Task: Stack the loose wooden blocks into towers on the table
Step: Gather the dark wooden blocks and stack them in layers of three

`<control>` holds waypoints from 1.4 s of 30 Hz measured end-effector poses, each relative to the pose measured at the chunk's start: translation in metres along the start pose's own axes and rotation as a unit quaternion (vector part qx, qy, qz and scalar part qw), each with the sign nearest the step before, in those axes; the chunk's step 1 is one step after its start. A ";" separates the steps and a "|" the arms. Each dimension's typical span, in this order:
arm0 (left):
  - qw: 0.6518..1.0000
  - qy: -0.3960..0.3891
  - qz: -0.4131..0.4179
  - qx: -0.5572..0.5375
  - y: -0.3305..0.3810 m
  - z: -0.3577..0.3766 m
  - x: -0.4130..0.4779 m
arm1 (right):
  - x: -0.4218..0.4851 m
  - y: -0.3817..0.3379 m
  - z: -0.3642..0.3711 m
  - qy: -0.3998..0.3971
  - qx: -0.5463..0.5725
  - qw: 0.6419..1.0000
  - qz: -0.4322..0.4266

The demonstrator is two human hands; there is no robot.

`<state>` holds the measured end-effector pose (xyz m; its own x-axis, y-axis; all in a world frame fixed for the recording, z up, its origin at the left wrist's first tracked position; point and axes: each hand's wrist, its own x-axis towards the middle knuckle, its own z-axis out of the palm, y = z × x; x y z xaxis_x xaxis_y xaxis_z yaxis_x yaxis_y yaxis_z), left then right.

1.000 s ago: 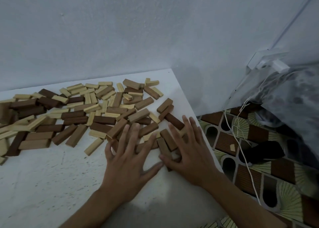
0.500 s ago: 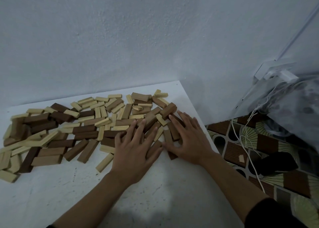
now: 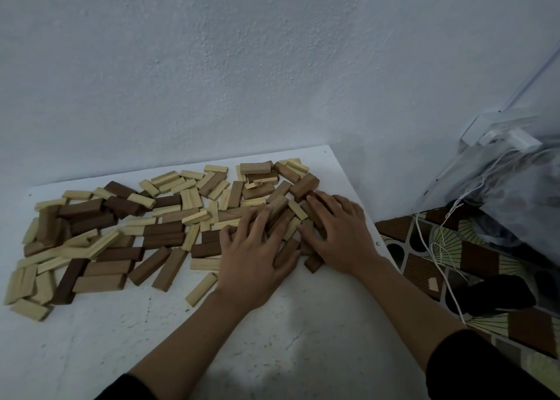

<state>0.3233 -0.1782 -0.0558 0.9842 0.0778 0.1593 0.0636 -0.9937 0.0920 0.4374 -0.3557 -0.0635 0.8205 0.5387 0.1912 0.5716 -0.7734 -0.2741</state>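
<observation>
Nearest, at the bottom of the frame, the white counter (image 3: 272, 348) lies under two forearms reaching inward. Centre-right, the left hand (image 3: 254, 257) and right hand (image 3: 339, 233) lie flat with fingers spread, gripping nothing. These hands press side by side on the right end of the wooden blocks (image 3: 157, 230), probably to herd them away from the counter's right edge, just beside the right hand. The blocks, dark and pale, sprawl in a loose layer leftward across mid-frame; no tower stands yet. Behind them rises the wall (image 3: 212, 81).

Both hands palm-down, left (image 3: 257, 260) and right (image 3: 339, 233), fingers spread flat.
</observation>
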 end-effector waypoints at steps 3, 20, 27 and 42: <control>1.000 -0.001 0.000 -0.001 -0.002 0.001 0.003 | 0.005 -0.001 0.000 0.006 -0.019 1.000 0.004; 0.995 -0.029 -0.089 -0.022 -0.093 -0.026 -0.103 | -0.033 -0.114 0.011 0.038 0.084 0.980 -0.178; 0.998 -0.024 -0.047 -0.021 -0.129 -0.036 -0.105 | -0.032 -0.161 0.045 -0.006 -0.037 0.984 -0.174; 0.981 0.046 -0.168 -0.085 -0.188 -0.036 -0.158 | -0.020 -0.170 0.055 0.058 -0.029 0.988 -0.139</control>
<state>0.1498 -0.0012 -0.0631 0.8925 0.4139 0.1790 0.3462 -0.8832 0.3163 0.3235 -0.2167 -0.0729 0.6240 0.6943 0.3585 0.7715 -0.6202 -0.1418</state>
